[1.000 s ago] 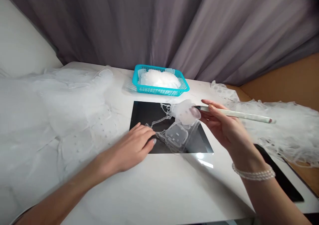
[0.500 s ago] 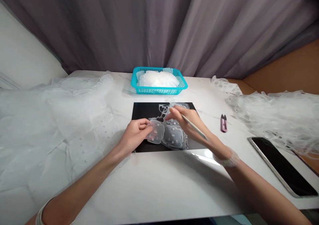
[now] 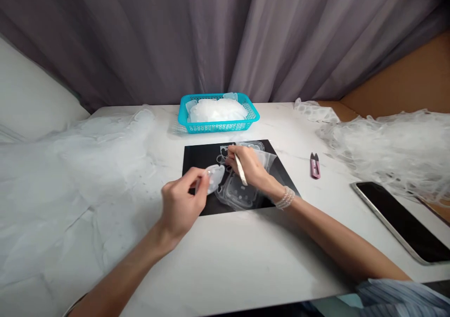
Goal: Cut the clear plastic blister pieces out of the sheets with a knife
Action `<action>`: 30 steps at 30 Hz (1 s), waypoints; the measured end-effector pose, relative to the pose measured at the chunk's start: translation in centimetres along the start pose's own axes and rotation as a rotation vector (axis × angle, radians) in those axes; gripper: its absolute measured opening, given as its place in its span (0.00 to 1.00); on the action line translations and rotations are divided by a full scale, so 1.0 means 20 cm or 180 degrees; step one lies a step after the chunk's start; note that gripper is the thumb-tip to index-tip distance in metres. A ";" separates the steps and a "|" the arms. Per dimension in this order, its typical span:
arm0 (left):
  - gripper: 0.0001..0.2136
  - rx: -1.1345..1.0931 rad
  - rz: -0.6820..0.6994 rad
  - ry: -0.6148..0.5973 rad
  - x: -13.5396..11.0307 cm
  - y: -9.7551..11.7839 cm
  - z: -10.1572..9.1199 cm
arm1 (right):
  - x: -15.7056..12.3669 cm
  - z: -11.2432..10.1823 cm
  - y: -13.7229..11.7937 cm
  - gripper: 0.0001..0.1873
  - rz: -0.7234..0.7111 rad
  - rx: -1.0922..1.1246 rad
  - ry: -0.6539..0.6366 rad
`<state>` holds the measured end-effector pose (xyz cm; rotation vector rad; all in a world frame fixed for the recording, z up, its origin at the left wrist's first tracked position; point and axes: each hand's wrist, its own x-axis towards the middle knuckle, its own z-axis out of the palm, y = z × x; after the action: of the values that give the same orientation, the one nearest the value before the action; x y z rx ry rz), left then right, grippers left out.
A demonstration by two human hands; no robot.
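Observation:
Between the thumb and fingers of my left hand [image 3: 184, 202] is a translucent rounded silicone-like piece [image 3: 215, 177], lifted and tilted above the black mat [image 3: 197, 158]. My right hand [image 3: 248, 162] is closed around a thin, pale pen-like tool [image 3: 240, 168], its back end pointing toward me. The fingertips are close to thin clear trimmings on the mat, and the tool's working tip is hidden by them. Under and beside my right hand lies a clear sheet [image 3: 242, 193] with rounded outlines and small dots.
A blue basket [image 3: 218, 128] heaped with white pieces stands behind the mat. Translucent sheets [image 3: 70, 181] pile up on the left. Right of the mat are pink thread snips [image 3: 315, 166], a phone [image 3: 401, 223] and a heap of stringy clear offcuts [image 3: 390, 153].
My left hand has raised and tilted the translucent piece, which lay flatter before. My right hand has shifted left with the tool, now held more upright. The camera view has moved slightly.

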<state>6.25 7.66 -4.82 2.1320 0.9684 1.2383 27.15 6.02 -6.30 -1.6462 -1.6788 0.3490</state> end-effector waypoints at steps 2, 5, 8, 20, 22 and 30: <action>0.07 -0.0257 -0.0161 0.0439 0.01 0.00 -0.05 | 0.00 -0.01 0.05 0.15 0.0038 -0.0007 0.0076; 0.09 -0.1306 -0.0962 0.0374 0.05 -0.01 -0.10 | 0.02 -0.06 0.04 0.16 0.0117 -0.0069 0.0201; 0.10 -0.2166 -0.1620 0.0068 0.09 -0.02 -0.10 | 0.03 -0.11 -0.06 0.18 0.0190 0.0003 0.0426; 0.13 -0.2702 -0.2157 -0.0192 0.08 -0.04 -0.06 | -0.02 -0.08 -0.22 0.28 0.0932 0.3168 -0.0930; 0.13 -0.2740 -0.2173 -0.0215 0.08 -0.04 -0.06 | -0.02 -0.08 -0.21 0.28 0.0964 0.3184 -0.0897; 0.13 -0.2900 -0.2318 -0.0141 0.09 -0.03 -0.09 | -0.02 -0.08 -0.18 0.28 0.1119 0.3186 -0.0771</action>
<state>5.06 9.54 -3.47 0.9661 0.8105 0.9585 25.62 4.69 -2.95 -1.1141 -1.0311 1.3504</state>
